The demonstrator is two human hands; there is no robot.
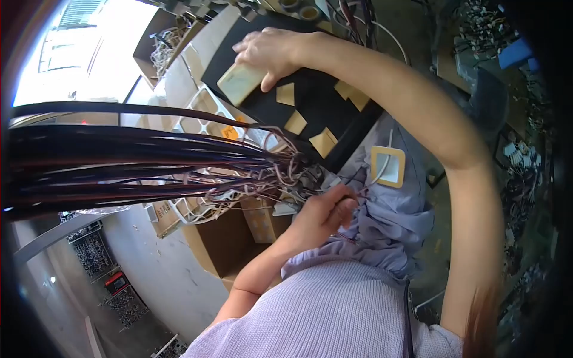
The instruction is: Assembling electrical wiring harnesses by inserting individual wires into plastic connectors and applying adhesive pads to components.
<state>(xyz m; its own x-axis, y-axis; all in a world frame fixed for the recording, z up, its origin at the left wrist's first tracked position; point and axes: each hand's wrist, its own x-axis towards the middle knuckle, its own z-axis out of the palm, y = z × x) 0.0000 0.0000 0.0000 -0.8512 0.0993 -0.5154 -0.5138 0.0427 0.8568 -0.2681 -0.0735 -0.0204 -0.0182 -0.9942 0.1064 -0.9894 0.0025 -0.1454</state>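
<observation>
My left hand [325, 213] is closed on the ends of a thick bundle of dark and pale wires [131, 164], which fans out to the left across the view. My right hand [268, 51] reaches far up and pinches a pale tan rectangular piece [240, 82] at the edge of a black board [316, 101]. Several small tan squares [323, 142] are stuck on that board just below the hand. A tan square frame with a white middle [388, 166] lies on lilac cloth [388, 221] to the right of my left hand.
An open brown cardboard box [224, 244] sits under the wire ends. White compartment trays [200, 113] lie behind the bundle. Rolls of tape [309, 12] and loose cables sit at the top, with cluttered small parts [519, 155] at the right.
</observation>
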